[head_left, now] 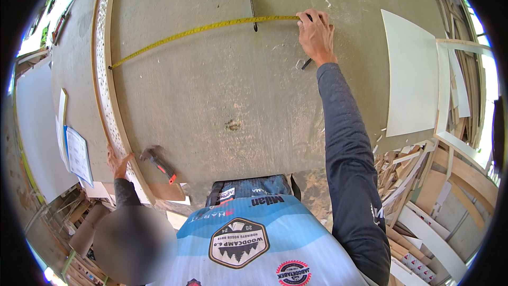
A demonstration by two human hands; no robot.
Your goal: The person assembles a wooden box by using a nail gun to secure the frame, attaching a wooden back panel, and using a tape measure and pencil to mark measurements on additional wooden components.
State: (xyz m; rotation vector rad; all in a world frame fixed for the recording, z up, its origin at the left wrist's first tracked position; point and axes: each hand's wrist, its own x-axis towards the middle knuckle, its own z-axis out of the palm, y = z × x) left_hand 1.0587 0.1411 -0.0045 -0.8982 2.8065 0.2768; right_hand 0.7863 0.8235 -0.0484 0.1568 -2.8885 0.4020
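My right hand is closed around the body of a tape measure, which the fingers mostly hide. Its yellow blade runs out leftward across the worktable. The blade's far end meets a long board with a speckled face and pale edges. Low on that board rests my left hand, thumb and fingers apart. Just right of it lies a hammer with a black and red handle. A thin black stick passes beneath the blade, and a short black pen-like piece lies below my right wrist.
At the table's right stands or lies a white panel, beside a pale frame. Papers on a blue-edged clipboard lie at the left. Wood offcuts are heaped at lower right. A red-and-black tool sits at upper left.
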